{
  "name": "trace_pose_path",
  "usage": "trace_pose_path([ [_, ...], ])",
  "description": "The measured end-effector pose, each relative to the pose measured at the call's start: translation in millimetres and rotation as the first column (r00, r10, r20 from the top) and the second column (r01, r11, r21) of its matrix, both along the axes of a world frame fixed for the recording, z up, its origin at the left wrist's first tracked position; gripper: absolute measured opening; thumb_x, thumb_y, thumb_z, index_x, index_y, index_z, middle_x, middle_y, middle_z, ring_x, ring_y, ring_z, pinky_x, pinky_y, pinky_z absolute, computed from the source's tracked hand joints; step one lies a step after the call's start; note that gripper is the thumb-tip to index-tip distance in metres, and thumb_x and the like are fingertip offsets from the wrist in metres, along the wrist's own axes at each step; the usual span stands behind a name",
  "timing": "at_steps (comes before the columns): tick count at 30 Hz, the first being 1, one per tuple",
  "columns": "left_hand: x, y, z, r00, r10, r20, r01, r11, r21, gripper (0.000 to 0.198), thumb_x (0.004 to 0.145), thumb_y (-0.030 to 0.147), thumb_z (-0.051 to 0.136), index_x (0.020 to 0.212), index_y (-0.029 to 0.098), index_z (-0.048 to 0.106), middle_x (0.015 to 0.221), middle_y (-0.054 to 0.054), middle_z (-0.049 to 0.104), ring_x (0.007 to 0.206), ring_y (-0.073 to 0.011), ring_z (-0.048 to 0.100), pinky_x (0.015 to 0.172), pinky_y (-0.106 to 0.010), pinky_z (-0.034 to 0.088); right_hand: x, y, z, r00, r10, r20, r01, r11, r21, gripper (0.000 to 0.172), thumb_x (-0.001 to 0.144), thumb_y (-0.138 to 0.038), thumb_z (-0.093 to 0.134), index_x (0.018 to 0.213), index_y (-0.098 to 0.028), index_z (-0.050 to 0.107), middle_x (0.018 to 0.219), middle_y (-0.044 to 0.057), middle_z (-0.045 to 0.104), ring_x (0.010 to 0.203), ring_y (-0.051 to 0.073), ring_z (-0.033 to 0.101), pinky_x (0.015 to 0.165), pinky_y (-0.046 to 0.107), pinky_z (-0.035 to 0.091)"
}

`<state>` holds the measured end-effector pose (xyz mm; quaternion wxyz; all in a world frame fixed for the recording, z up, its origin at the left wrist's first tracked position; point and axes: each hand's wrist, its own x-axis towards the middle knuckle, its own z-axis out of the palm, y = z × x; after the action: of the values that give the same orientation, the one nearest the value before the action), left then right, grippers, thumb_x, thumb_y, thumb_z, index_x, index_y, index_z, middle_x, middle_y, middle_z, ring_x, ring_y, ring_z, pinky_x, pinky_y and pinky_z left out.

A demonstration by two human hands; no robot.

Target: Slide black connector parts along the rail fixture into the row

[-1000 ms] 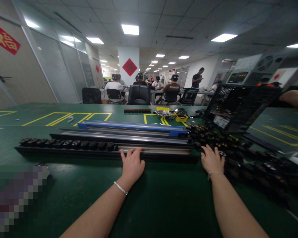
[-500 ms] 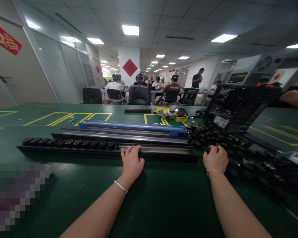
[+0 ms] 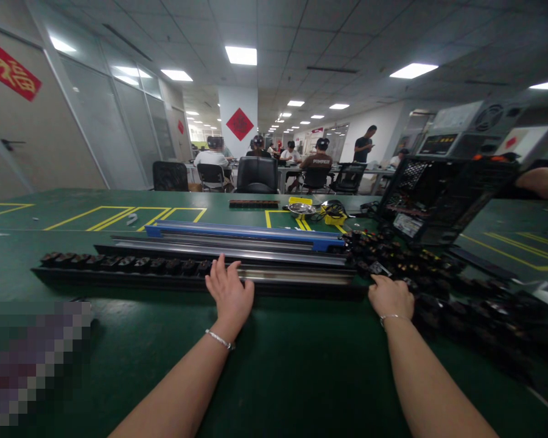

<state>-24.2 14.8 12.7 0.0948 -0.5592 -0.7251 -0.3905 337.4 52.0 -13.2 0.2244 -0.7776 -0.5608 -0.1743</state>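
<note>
A long black channel rail (image 3: 301, 291) lies across the green table in front of me. A row of small black blocks (image 3: 128, 263) fills its left part, and its right part shows a bare metallic strip. My left hand (image 3: 231, 293) is over the rail with fingers spread, at the right end of that row. My right hand (image 3: 391, 298) is closed beyond the rail's right end, beside a heap of black parts (image 3: 406, 255). At its fingertips is a small black block with a silvery face (image 3: 379, 268), partly hidden by the fingers.
Behind the rail lie a second dark rail (image 3: 237, 250) and a blue rail (image 3: 237, 230). An open computer case (image 3: 438, 198) stands behind the heap. A metal bowl (image 3: 301, 209) and a yellow holder (image 3: 334, 214) sit farther back. Several people sit at far desks.
My left hand has shifted slightly left along the rail and its fingers have spread. My right hand has turned and moved slightly toward me; a silvery face now shows at its fingertips.
</note>
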Motion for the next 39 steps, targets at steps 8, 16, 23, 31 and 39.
trace_pose_path([
  [8, -22, 12, 1.0, 0.956, 0.200, 0.212, -0.191, 0.979, -0.065, 0.049, 0.078, 0.028, 0.048, 0.125, 0.015, 0.042, 0.149, -0.017, 0.022, 0.137, -0.0317, 0.017, 0.107, -0.056, 0.019, -5, -4, 15.5, 0.980, 0.118, -0.158, -0.087, 0.979, 0.186, 0.041, 0.081, -0.025, 0.035, 0.102, -0.017, 0.068, 0.109, 0.009, 0.065, 0.099, 0.023, 0.056, 0.089, 0.038, 0.042],
  [16, -21, 12, 3.4, 0.959, 0.213, 0.189, -0.201, 0.976, -0.081, 0.042, 0.077, 0.028, 0.050, 0.118, 0.017, 0.049, 0.145, -0.015, 0.029, 0.134, -0.0311, 0.025, 0.105, -0.054, 0.023, -57, -2, 18.9, 0.926, 0.375, -0.050, -0.363, 0.917, 0.165, 0.043, 0.086, -0.032, 0.033, 0.110, -0.014, 0.064, 0.121, 0.012, 0.058, 0.117, 0.023, 0.048, 0.101, 0.041, 0.035],
  [23, -20, 13, -0.2, 0.969, 0.199, 0.148, -0.191, 0.979, -0.071, 0.040, 0.077, 0.028, 0.049, 0.115, 0.017, 0.052, 0.143, -0.015, 0.031, 0.132, -0.0325, 0.026, 0.104, -0.056, 0.025, -64, -3, 19.5, 0.923, 0.376, -0.088, -0.374, 0.927, 0.039, 0.043, 0.087, -0.028, 0.030, 0.112, -0.017, 0.064, 0.122, 0.010, 0.059, 0.114, 0.021, 0.051, 0.098, 0.037, 0.038],
  [31, -19, 13, -1.1, 0.972, 0.207, 0.116, -0.198, 0.977, -0.079, 0.037, 0.077, 0.029, 0.049, 0.112, 0.019, 0.055, 0.141, -0.013, 0.034, 0.128, -0.0305, 0.033, 0.103, -0.054, 0.026, -60, 0, 15.2, 0.921, 0.374, -0.105, -0.371, 0.927, 0.048, 0.043, 0.085, -0.029, 0.032, 0.111, -0.019, 0.064, 0.121, 0.008, 0.059, 0.114, 0.022, 0.051, 0.098, 0.037, 0.038],
  [39, -15, 10, 1.3, 0.977, 0.191, 0.095, -0.184, 0.980, -0.081, 0.035, 0.077, 0.027, 0.048, 0.110, 0.019, 0.057, 0.139, -0.012, 0.037, 0.124, -0.0307, 0.038, 0.103, -0.055, 0.027, -61, -1, 17.4, 0.921, 0.378, -0.091, -0.376, 0.926, 0.041, 0.043, 0.085, -0.027, 0.031, 0.111, -0.017, 0.064, 0.121, 0.009, 0.059, 0.114, 0.021, 0.051, 0.099, 0.036, 0.037],
])
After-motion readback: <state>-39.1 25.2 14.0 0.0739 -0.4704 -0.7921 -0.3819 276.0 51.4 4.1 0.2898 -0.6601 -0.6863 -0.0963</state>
